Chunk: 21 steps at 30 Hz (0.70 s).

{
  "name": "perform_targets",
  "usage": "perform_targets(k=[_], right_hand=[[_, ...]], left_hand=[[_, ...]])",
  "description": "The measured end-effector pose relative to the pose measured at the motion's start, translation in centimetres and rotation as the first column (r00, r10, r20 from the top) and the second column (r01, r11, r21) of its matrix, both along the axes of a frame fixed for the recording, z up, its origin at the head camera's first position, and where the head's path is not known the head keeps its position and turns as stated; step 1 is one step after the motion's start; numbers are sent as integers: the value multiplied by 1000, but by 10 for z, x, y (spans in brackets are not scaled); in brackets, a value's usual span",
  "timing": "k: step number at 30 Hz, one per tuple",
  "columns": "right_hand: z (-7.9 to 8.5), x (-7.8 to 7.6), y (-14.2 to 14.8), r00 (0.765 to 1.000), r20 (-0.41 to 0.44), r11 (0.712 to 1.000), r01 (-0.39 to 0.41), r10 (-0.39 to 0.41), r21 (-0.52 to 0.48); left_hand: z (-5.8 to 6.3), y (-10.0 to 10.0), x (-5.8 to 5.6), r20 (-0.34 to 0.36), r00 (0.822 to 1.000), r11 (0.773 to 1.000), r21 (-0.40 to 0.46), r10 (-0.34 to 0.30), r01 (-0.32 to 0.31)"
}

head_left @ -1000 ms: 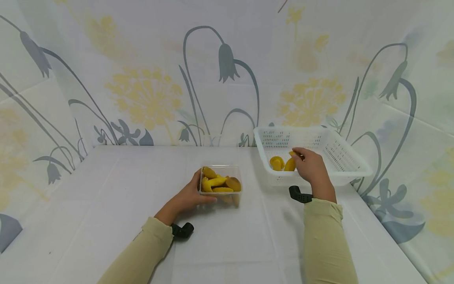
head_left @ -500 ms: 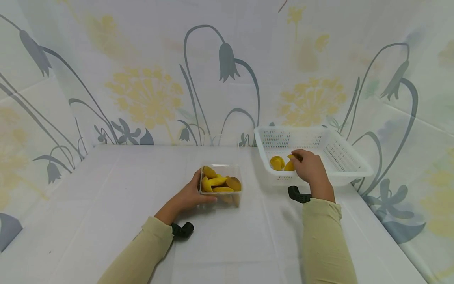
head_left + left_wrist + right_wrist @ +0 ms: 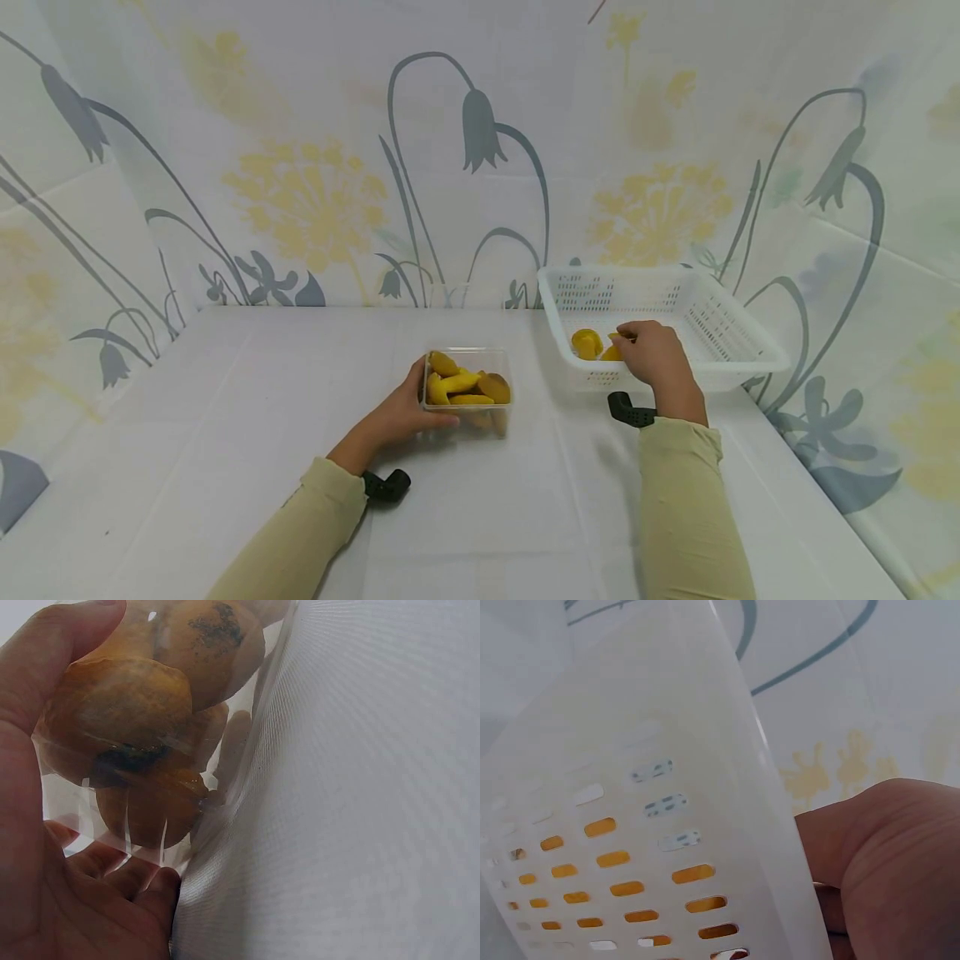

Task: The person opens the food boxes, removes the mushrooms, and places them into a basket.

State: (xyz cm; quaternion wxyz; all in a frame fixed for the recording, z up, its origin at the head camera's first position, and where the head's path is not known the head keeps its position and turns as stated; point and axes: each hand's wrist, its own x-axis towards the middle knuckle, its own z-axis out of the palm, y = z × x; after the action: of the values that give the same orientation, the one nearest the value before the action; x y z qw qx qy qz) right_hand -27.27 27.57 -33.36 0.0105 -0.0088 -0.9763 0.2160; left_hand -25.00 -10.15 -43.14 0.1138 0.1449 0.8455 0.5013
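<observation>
Heaped yellow pieces (image 3: 459,383) sat in a clear box (image 3: 480,407) gripped by the left hand (image 3: 405,412); the right hand (image 3: 657,360) pinched another yellow piece (image 3: 615,336) inside the white basket (image 3: 742,367). A loose pinch could have dropped it; a tilt might have spilled the heap. White cloth (image 3: 187,450) covered the table, with flowered fabric (image 3: 330,108) behind.

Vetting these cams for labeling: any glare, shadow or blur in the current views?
Head: soft light, faint shadow beside the right sleeve; left wrist: glare streaks on the box; right wrist: basket hazy up top, backdrop slightly soft.
</observation>
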Motion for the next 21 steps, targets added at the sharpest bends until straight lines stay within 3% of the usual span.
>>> perform_targets(k=[21], right_hand=[[8, 4, -7, 1000, -15, 1000, -16, 16, -16]], left_hand=[[0, -1, 0, 4, 1000, 1000, 3, -11, 11]])
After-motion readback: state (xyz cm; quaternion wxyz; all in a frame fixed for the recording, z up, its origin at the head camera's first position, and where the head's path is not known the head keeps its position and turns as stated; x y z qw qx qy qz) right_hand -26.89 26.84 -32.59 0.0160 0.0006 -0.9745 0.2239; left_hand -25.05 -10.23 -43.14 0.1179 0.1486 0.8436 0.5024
